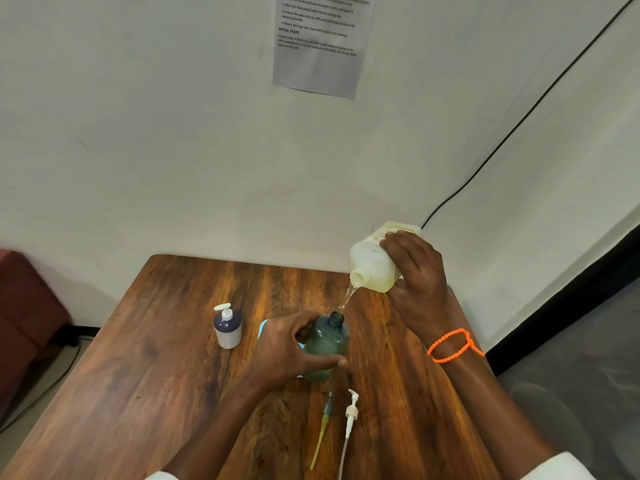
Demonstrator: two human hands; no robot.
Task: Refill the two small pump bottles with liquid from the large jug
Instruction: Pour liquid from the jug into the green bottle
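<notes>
Right hand wrapped round tilted jug, pouring; left hand gripping green bottle, steadying open neck under stream

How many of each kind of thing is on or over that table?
Small bottles: 2, a green bottle and a white bottle
Jug: 1
Loose pumps: 2, a white pump and a yellow-tubed pump
Total: 5
</notes>
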